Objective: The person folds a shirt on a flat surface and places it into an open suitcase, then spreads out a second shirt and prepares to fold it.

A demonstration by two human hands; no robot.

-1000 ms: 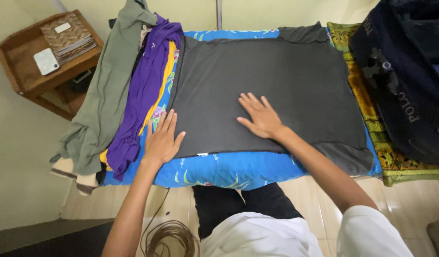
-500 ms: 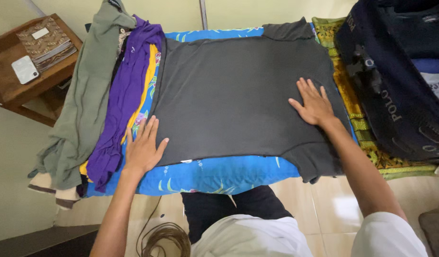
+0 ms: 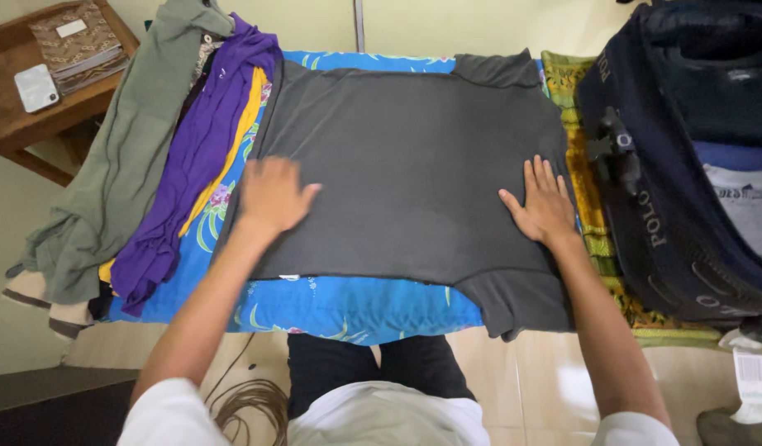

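A dark grey shirt (image 3: pixel 406 157) lies spread flat on a blue floral cushion (image 3: pixel 356 301). My left hand (image 3: pixel 273 194) rests flat on the shirt's left side, fingers together, slightly blurred. Flat on the shirt near its right edge lies my right hand (image 3: pixel 545 202), fingers spread, holding nothing. One grey sleeve (image 3: pixel 517 301) hangs over the cushion's near right corner.
A pile of green (image 3: pixel 116 165), purple (image 3: pixel 195 157) and yellow clothes lies left of the cushion. Dark navy garments (image 3: pixel 678 165) sit on a gold patterned cloth (image 3: pixel 588 198) at right. A wooden side table (image 3: pixel 21 116) with a phone and notebook stands far left. Coiled cable (image 3: pixel 245 405) lies on the floor.
My left hand moved from the shirt's left edge up onto the shirt. My right hand slid from the middle to the right edge, and has stayed there for the last half second.
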